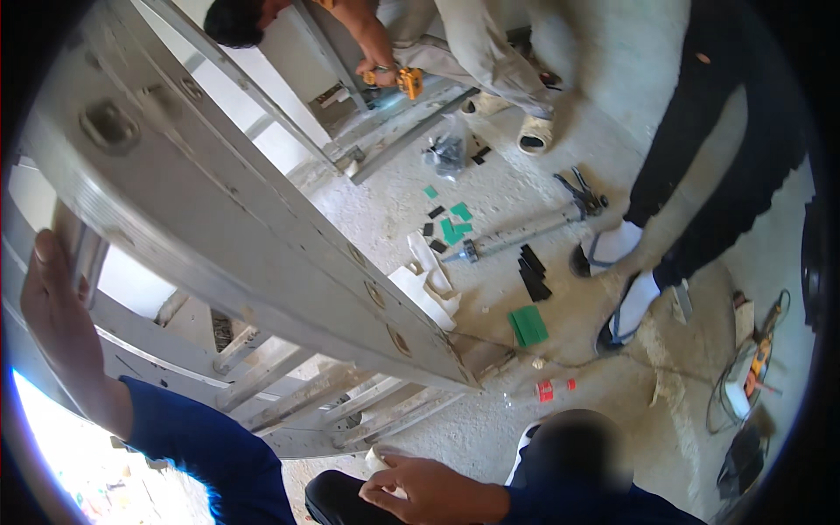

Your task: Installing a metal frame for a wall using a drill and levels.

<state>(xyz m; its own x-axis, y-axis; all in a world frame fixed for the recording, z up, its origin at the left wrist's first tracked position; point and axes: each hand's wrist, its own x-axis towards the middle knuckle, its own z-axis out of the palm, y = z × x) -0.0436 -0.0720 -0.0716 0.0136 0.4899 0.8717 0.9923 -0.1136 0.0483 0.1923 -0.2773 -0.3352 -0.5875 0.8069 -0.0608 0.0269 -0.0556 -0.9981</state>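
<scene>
Against the pale grey aluminium ladder (262,227), which slants from upper left down to lower right, we hold our left hand (57,306) up at its left end, fingers (44,254) wrapped around a side rail. Our right hand (420,486) rests low, below the ladder's foot, on our dark knee, fingers loosely together, holding nothing we can make out. Beyond the ladder's foot lie green plastic shims (528,325) on the concrete floor (560,131).
</scene>
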